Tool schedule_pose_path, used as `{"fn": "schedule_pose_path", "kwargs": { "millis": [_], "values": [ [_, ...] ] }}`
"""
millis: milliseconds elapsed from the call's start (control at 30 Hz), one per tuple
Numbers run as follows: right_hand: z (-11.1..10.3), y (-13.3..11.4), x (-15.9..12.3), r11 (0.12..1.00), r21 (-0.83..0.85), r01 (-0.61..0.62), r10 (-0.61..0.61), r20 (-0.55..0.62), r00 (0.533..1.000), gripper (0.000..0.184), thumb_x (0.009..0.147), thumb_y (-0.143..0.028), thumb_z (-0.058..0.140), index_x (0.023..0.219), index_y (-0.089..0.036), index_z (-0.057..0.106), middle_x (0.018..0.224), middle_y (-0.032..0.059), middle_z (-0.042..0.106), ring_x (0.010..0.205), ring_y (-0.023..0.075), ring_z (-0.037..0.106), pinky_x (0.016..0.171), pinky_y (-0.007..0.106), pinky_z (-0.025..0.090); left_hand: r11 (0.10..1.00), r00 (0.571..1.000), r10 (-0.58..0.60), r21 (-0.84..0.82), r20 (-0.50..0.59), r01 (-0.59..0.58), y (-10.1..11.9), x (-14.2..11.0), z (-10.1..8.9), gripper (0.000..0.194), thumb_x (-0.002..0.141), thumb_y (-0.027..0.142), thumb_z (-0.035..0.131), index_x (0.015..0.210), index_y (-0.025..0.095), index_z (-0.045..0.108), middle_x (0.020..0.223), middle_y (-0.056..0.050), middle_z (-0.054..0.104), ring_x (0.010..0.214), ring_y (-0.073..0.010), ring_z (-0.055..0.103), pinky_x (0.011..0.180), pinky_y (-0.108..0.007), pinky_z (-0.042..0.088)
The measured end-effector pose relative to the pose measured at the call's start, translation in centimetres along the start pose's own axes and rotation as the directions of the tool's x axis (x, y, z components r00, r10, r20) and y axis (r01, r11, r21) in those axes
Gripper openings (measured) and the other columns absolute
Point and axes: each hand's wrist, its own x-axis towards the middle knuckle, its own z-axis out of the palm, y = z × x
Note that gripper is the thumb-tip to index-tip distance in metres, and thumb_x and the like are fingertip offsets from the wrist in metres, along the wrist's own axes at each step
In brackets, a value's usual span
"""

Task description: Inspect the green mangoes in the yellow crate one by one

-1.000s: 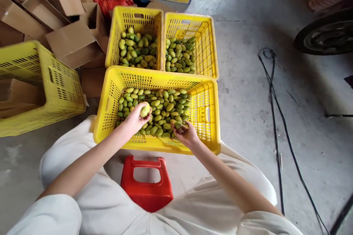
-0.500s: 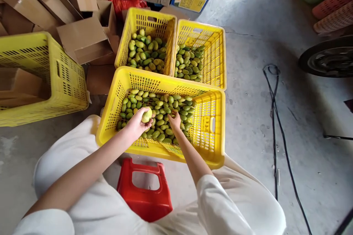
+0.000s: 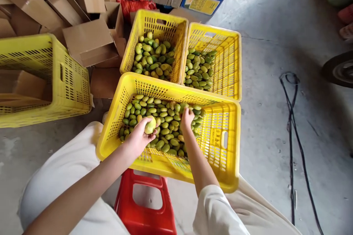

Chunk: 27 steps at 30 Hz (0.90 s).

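My left hand (image 3: 141,136) is closed around a pale yellow-green oval fruit (image 3: 150,125), larger than most of those below, held above the left part of the front yellow crate (image 3: 168,169). Toward the crate's back right, my right hand (image 3: 187,117) has its fingers closed on a green oval fruit (image 3: 183,108), partly hidden by the fingers. Many small green and yellowish fruits (image 3: 165,131) cover the front crate's bottom. Its right end shows bare slotted plastic.
Two more yellow crates, back left (image 3: 127,53) and back right (image 3: 231,66), hold similar fruits. A red stool (image 3: 149,224) stands below the front crate. Left are another yellow crate (image 3: 72,80) and cardboard boxes (image 3: 88,40). A black cable (image 3: 291,136) lies on the floor at right.
My right hand has left the front of the crate, where it held fruit, and reached toward the back right, now gripping a green fruit. The left hand keeps its pale fruit. The view has shifted.
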Motion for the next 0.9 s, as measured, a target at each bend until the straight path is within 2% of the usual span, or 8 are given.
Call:
{"fn": "schedule_pose_path", "kwargs": {
  "millis": [67, 167, 267, 333, 400, 600, 767, 900],
  "values": [
    [-1.4, -4.2, 3.3, 0.991, 0.107, 0.075, -0.064, -0.106, 0.992, 0.050, 0.110, -0.075, 0.054, 0.117, -0.026, 0.066, 0.111, 0.0136, 0.077, 0.113, 0.0313, 0.080, 0.093, 0.043, 0.074, 1.000, 1.000, -0.001, 0.006, 0.022, 0.001, -0.2, 0.2, -0.1, 0.015, 0.107, 0.017, 0.068, 0.092, 0.019, 0.068, 0.077, -0.004, 0.073, 0.058, -0.0118, 0.063, 0.055, -0.020, 0.044],
    [-3.8, -10.1, 7.9, 0.819, 0.503, 0.275, -0.253, -0.113, 0.961, 0.047, 0.113, -0.073, 0.054, 0.117, -0.028, 0.068, 0.126, 0.0145, 0.076, 0.131, 0.0271, 0.081, 0.103, 0.041, 0.074, 1.000, 0.999, -0.007, 0.028, 0.037, 0.006, -0.5, 0.7, -0.5, 0.014, 0.106, 0.019, 0.071, 0.093, 0.019, 0.069, 0.077, -0.004, 0.073, 0.059, -0.0123, 0.064, 0.056, -0.020, 0.047],
    [-5.9, -11.8, 8.4, 0.896, 0.352, 0.269, -0.234, -0.141, 0.962, 0.036, 0.114, -0.060, 0.058, 0.125, -0.028, 0.069, 0.138, 0.0150, 0.077, 0.143, 0.0262, 0.080, 0.109, 0.043, 0.073, 0.999, 0.999, -0.020, 0.042, 0.027, 0.019, -0.5, 1.3, -0.5, 0.015, 0.106, 0.018, 0.072, 0.092, 0.019, 0.069, 0.078, -0.003, 0.072, 0.059, -0.0124, 0.064, 0.055, -0.019, 0.047],
    [-7.1, -9.9, 6.2, 0.985, -0.084, 0.148, -0.159, -0.138, 0.978, 0.036, 0.115, -0.047, 0.054, 0.141, -0.028, 0.069, 0.145, 0.0138, 0.080, 0.140, 0.0246, 0.083, 0.111, 0.043, 0.073, 0.999, 0.999, -0.016, 0.030, 0.030, 0.015, -0.2, 1.6, -0.5, 0.017, 0.109, 0.019, 0.068, 0.092, 0.019, 0.068, 0.078, -0.004, 0.072, 0.060, -0.0129, 0.064, 0.055, -0.019, 0.047],
    [-8.4, -6.3, 2.7, 0.966, -0.251, 0.064, -0.095, -0.115, 0.989, 0.044, 0.111, -0.036, 0.058, 0.150, -0.022, 0.072, 0.155, 0.0189, 0.079, 0.145, 0.0299, 0.081, 0.120, 0.048, 0.069, 1.000, 1.000, 0.003, 0.007, 0.025, -0.003, 0.4, 2.0, -0.5, 0.024, 0.114, 0.021, 0.059, 0.092, 0.018, 0.068, 0.079, -0.006, 0.072, 0.063, -0.0134, 0.064, 0.056, -0.019, 0.049],
    [-13.8, 4.4, -8.6, 0.716, -0.687, -0.121, 0.242, 0.082, 0.967, 0.056, 0.103, -0.021, 0.071, 0.157, -0.009, 0.077, 0.175, 0.0330, 0.066, 0.176, 0.0538, 0.051, 0.147, 0.072, 0.036, 0.991, 0.991, 0.118, -0.051, -0.058, -0.121, 3.0, 3.8, 0.0, 0.021, 0.116, 0.012, 0.056, 0.103, 0.018, 0.071, 0.094, -0.009, 0.075, 0.081, -0.0142, 0.072, 0.066, -0.016, 0.060],
    [-15.1, 8.0, -12.7, 0.517, -0.851, -0.095, 0.511, 0.217, 0.831, 0.042, 0.116, -0.045, 0.081, 0.153, -0.024, 0.078, 0.162, 0.0152, 0.074, 0.142, 0.0341, 0.077, 0.119, 0.056, 0.068, 0.947, 0.936, 0.319, -0.086, 0.150, -0.309, 8.1, 6.5, 6.5, 0.011, 0.118, 0.016, 0.064, 0.116, 0.018, 0.075, 0.106, -0.011, 0.078, 0.100, -0.0172, 0.078, 0.078, -0.018, 0.069],
    [-14.5, 8.9, -12.0, 0.516, -0.857, -0.003, 0.558, 0.334, 0.760, 0.048, 0.116, -0.046, 0.083, 0.156, -0.021, 0.074, 0.158, 0.0146, 0.075, 0.134, 0.0315, 0.079, 0.112, 0.055, 0.071, 0.888, 0.872, 0.444, 0.030, 0.209, -0.459, 12.7, 9.4, 12.9, 0.030, 0.129, 0.035, 0.052, 0.114, 0.021, 0.075, 0.095, -0.003, 0.070, 0.096, -0.0107, 0.070, 0.080, -0.016, 0.061]
  ]
}}
